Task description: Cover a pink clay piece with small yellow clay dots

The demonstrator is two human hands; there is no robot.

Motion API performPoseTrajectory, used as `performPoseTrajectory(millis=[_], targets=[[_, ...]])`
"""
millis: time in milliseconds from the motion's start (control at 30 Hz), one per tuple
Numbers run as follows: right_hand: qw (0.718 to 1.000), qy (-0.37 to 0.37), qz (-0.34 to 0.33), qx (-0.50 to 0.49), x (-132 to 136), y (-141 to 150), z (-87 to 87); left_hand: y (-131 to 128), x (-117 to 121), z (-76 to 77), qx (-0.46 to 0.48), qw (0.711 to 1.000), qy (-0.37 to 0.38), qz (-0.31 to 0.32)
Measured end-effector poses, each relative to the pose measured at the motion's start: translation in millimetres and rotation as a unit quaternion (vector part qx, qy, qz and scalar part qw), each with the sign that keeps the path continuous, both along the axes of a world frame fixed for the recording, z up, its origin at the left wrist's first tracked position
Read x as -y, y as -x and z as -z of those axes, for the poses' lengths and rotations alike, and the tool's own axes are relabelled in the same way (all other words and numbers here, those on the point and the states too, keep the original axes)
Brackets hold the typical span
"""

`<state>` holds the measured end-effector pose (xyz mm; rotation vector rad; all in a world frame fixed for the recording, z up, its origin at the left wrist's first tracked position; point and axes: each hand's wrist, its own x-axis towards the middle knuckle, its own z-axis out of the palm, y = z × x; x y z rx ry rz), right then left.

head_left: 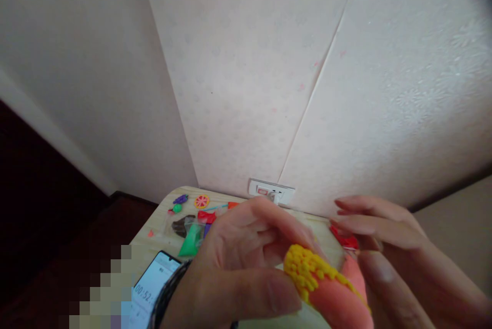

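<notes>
My left hand [246, 267] pinches a salmon-pink clay piece [338, 301] between thumb and fingers. Small yellow clay bumps [302, 267] cover its left end and run in a thin line along its upper edge. The lower part of the piece goes out of the picture. Just to its right is my right hand [395, 252], fingers apart and slightly bent, with nothing visible in them. Whether its thumb touches the pink clay, I cannot tell. Behind the right fingertips lies a red packet [344, 239].
On the wooden table [175, 198] lie a phone [149, 288] showing a timer, a green clay packet [190, 241], a dark brown packet [183, 225], a red packet [206, 217], a purple clay grape shape [180, 199] and a round fruit slice [202, 201]. A wall socket [271, 191] sits behind.
</notes>
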<state>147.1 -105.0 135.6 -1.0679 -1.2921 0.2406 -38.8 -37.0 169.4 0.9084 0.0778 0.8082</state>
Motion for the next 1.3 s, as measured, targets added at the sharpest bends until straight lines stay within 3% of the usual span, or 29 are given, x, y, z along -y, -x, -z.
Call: performPoseTrajectory(millis=[167,267,300,400,500,867,1000,1133,1300], targets=[[1.000,-0.016,0.022,0.002,-2,28,-15.6,-9,-12,11.9,-0.016,0.994,-0.090,0.053],[1.000,-0.013,-0.001,-0.007,-4,26,-17.5,-10,-8,6.9,0.002,0.996,-0.073,0.056],[1.000,-0.006,-0.013,-0.009,-4,24,-18.5,-10,-5,3.7,-0.015,1.000,-0.014,0.017],[0.999,0.024,-0.047,-0.005,-4,18,-22.7,-8,2,-5.1,-0.006,0.998,0.029,0.050],[0.998,0.031,-0.047,-0.014,-3,18,-24.5,-8,2,-8.5,-0.009,0.997,0.034,0.071],[0.998,0.013,0.015,-0.053,-1,21,-19.7,-6,2,-2.8,0.000,1.000,-0.009,0.028],[0.988,0.031,-0.072,-0.132,-4,13,-24.0,-5,-1,8.7,0.020,0.999,-0.043,0.014],[0.950,0.086,-0.162,-0.253,-5,7,-24.4,-6,-2,12.6,0.050,0.997,-0.059,0.005],[0.911,0.113,-0.246,-0.310,-8,7,-20.8,-7,-2,11.2,0.040,0.997,-0.057,0.026]])
